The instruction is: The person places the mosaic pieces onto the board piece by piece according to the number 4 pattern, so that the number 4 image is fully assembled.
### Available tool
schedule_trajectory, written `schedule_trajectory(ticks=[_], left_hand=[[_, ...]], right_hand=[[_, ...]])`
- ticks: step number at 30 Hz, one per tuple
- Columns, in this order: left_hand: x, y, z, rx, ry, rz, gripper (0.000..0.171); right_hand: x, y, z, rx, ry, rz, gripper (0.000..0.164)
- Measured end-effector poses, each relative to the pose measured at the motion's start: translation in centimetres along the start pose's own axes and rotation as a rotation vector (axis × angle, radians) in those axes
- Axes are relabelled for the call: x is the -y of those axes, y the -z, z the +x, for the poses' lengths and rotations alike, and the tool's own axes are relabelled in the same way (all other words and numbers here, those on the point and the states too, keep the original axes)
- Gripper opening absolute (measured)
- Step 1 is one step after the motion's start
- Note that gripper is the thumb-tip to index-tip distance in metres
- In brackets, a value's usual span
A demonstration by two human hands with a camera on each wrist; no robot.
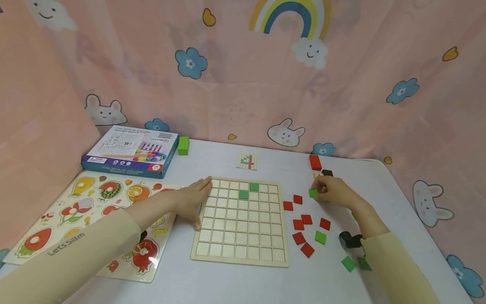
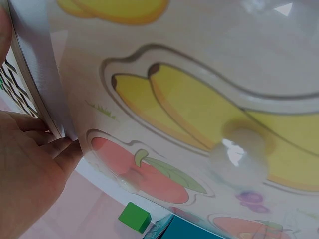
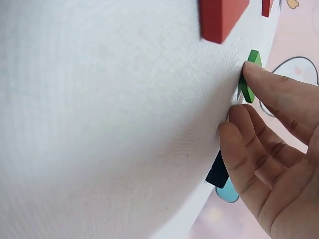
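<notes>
A wooden grid board (image 1: 240, 262) lies flat on the table, with two green tiles, an upper one (image 1: 254, 186) and a lower one (image 1: 244, 194), in its upper squares. My left hand (image 1: 191, 199) rests along the board's left edge, fingers extended toward its top corner. In the left wrist view, fingers (image 2: 60, 149) touch the board's edge beside the fruit puzzle. To the right of the board, my right hand (image 1: 333, 191) pinches a green square tile (image 1: 313, 193) at its fingertips. In the right wrist view, the thumb lies on that tile (image 3: 253, 74); other fingers are bent below it.
Several red tiles (image 1: 306, 250) and green tiles (image 1: 320, 237) lie right of the board. A small pattern card (image 1: 247, 161) sits behind it. At left are a fruit puzzle (image 1: 85, 211) and a boxed set (image 1: 130, 150). A green block (image 1: 183, 145) and red block (image 1: 315, 162) stand farther back.
</notes>
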State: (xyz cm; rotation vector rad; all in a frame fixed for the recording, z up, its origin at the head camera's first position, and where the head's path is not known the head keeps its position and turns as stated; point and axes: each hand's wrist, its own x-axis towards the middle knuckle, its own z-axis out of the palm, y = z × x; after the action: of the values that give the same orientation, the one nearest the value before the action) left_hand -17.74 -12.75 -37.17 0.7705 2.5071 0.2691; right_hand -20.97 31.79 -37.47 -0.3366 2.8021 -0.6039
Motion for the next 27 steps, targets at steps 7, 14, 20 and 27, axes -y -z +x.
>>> schedule_trajectory(ticks=[7, 14, 20, 27], left_hand=[[-0.1, -0.1, -0.1, 0.006, 0.004, -0.012, 0.133], [-0.1, 0.1, -0.4, 0.003, -0.002, -0.018, 0.132], [0.0, 0.1, -0.3, 0.007, -0.003, -0.013, 0.133], [0.2, 0.0, 0.0, 0.009, 0.003, -0.007, 0.134]], right_hand=[[0.3, 0.0, 0.1, -0.023, -0.009, 0.007, 0.018], [2.2, -0.1, 0.1, -0.056, 0.064, 0.067, 0.013], [5.3, -1.3, 0.7, -0.095, 0.136, 0.12, 0.017], [10.3, -3.2, 1.5, -0.07, 0.196, 0.182, 0.016]])
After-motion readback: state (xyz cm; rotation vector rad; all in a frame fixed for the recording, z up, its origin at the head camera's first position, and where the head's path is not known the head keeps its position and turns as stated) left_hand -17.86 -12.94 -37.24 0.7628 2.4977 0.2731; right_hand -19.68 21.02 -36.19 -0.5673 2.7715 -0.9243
